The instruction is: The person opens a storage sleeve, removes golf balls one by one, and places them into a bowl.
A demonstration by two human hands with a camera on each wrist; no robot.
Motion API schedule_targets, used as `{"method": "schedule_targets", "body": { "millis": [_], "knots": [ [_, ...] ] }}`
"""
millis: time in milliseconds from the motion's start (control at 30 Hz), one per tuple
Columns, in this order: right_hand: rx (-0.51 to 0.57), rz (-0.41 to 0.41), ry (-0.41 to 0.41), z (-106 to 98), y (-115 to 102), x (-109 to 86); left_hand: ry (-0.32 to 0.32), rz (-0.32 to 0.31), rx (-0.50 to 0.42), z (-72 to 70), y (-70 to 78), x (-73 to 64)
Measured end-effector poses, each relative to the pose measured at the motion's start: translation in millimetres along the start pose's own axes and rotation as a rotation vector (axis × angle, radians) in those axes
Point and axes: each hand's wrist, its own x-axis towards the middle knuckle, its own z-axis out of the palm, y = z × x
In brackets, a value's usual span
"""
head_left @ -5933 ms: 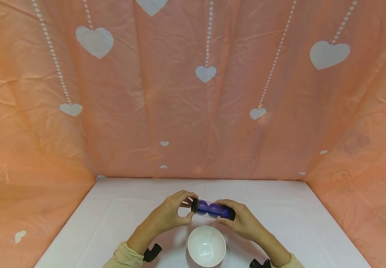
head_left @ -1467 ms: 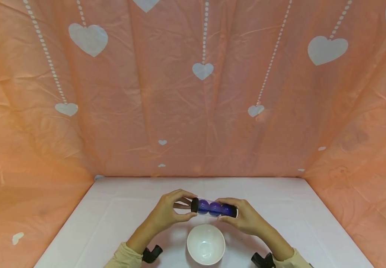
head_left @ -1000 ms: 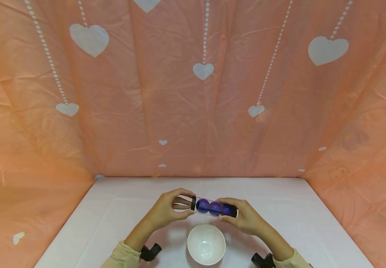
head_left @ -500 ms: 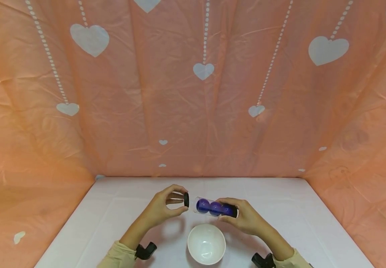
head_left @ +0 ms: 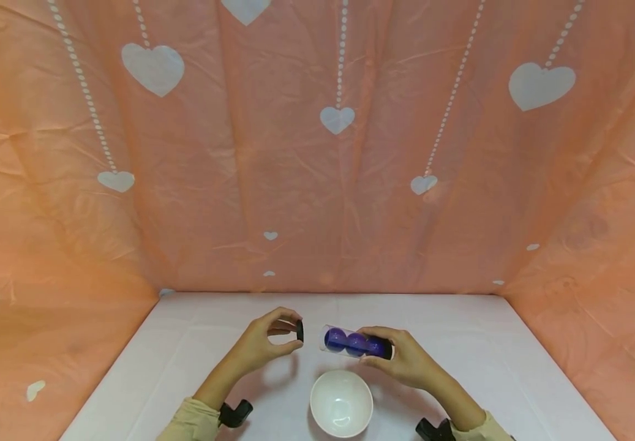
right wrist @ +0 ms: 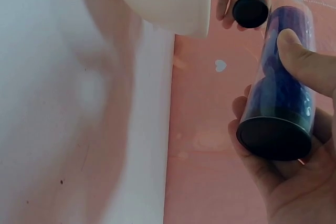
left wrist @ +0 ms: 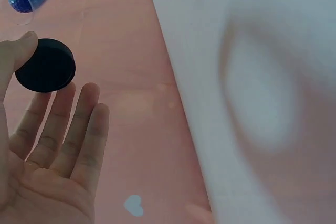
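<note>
- Clear tube (head_left: 323,337) was held up over the table, mostly on the R side, a bit beyond the bowl; lay crosswise, uncapped mouth toward the L hand.
- Purple balls (head_left: 356,344), 3 visible, sat in a row inside; prob. stayed put b/c of a snug fit or a near-level hold, can't tell which.
- Black end cap (right wrist: 275,138) closed the tube's other end, so the balls had a stop on that side.
- R hand (head_left: 405,365) was clamped round the tube near that capped end, thumb on one side, fingers on the other; prob. gripped there so the mouth was free of fingers.
- L hand (head_left: 256,344) pinched the black lid (left wrist: 46,65) by its edge, thumb vs. fingertips, other fingers spread; a rim pinch prob. suited such a thin, flat disc.
- Lid was apart from the tube, a small gap btwn them, roughly facing the mouth.
- White bowl (head_left: 341,398) stood upright on the table, nearer the person, btwn the forearms; prob. put there for easy reach w/ either hand. No balls visible in it.
- White table (head_left: 449,334) carried the bowl; black wrist mounts (head_left: 236,414) sat at both cuffs, prob. to aim cams at the hands.
- Orange sheet (head_left: 295,184) w/ pale hearts hung behind and at both sides, prob. as a screen.
</note>
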Motion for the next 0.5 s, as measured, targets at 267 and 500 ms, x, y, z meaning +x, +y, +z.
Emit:
{"method": "schedule_targets", "body": {
  "millis": [267, 500],
  "knots": [
    [-0.008, -0.004, -0.001, -3, 0, 0.3, -0.046, -0.055, 0.023, -3.1, -9.7, -1.9],
    [-0.013, 0.016, -0.008, -4, 2, -0.8, -0.104, -0.113, 0.084, -8.3, -17.1, -5.0]
  ]
}}
